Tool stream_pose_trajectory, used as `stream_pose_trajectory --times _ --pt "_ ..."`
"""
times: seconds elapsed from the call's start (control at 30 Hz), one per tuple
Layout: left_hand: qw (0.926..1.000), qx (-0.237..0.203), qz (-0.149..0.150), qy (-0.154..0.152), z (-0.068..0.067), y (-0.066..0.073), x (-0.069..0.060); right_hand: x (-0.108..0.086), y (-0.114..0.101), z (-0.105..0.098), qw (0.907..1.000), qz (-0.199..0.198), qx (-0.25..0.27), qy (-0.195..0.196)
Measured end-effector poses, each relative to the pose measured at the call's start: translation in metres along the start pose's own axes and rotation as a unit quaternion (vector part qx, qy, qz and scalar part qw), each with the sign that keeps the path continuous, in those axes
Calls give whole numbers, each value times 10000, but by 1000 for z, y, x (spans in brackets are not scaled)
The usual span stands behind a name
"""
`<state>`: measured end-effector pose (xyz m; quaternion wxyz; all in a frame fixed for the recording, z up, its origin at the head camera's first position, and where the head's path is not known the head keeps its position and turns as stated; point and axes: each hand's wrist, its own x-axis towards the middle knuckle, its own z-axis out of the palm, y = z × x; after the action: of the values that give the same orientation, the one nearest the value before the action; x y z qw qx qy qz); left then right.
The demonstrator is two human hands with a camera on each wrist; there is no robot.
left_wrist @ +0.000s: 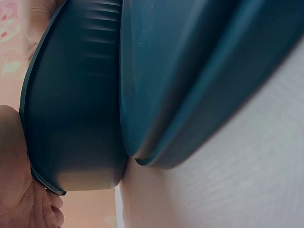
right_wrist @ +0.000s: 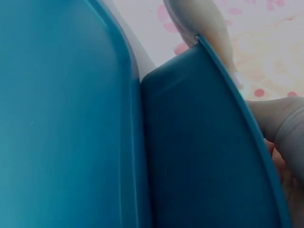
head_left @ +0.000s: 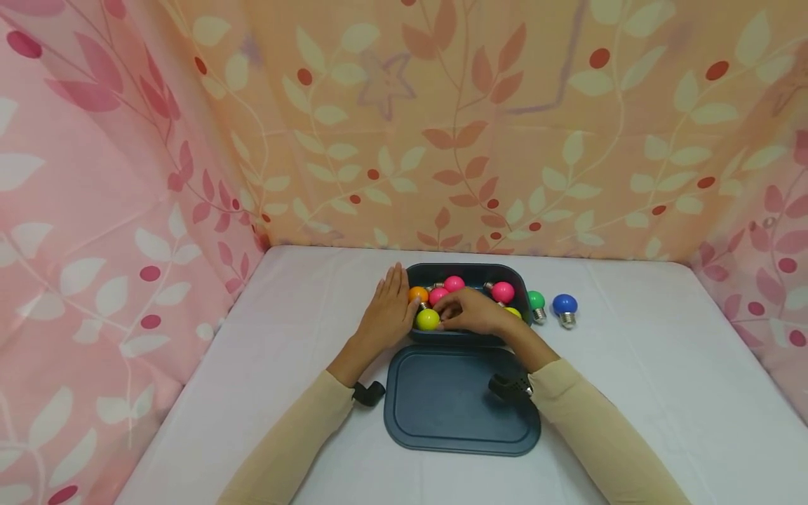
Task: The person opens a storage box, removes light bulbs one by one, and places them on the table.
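Left hand (head_left: 388, 305), fingers straight, against the box (head_left: 463, 338) near the desk's (head_left: 637, 379) far edge; right hand (head_left: 476, 311), fingers curled, apparently pinching the yellow bulb (head_left: 428, 320) inside: probably light, stiff, perhaps fragile, best held by its base.

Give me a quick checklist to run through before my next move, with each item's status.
1. Box upright on the table: ok.
2. Lid off the box: ok, it lies in front.
3. Left hand against the box: ok, at its left side.
4. Right hand gripping the left yellow bulb: cannot tell; its fingers are right beside it.
5. Area right of the box free of bulbs: not ok, a green bulb and a blue bulb lie there.
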<state>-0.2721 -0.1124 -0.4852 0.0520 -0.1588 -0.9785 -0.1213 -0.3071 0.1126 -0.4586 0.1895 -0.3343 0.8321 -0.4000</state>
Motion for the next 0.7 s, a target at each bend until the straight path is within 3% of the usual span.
stream_pose_trajectory --times 0.43,0.7 --pt "10000 -49 -10 13 0 1 0 -28 -10 -18 9945 434 324 892" --pt "10000 -76 -26 -45 -1 0 0 -45 -9 -26 9907 629 238 1182"
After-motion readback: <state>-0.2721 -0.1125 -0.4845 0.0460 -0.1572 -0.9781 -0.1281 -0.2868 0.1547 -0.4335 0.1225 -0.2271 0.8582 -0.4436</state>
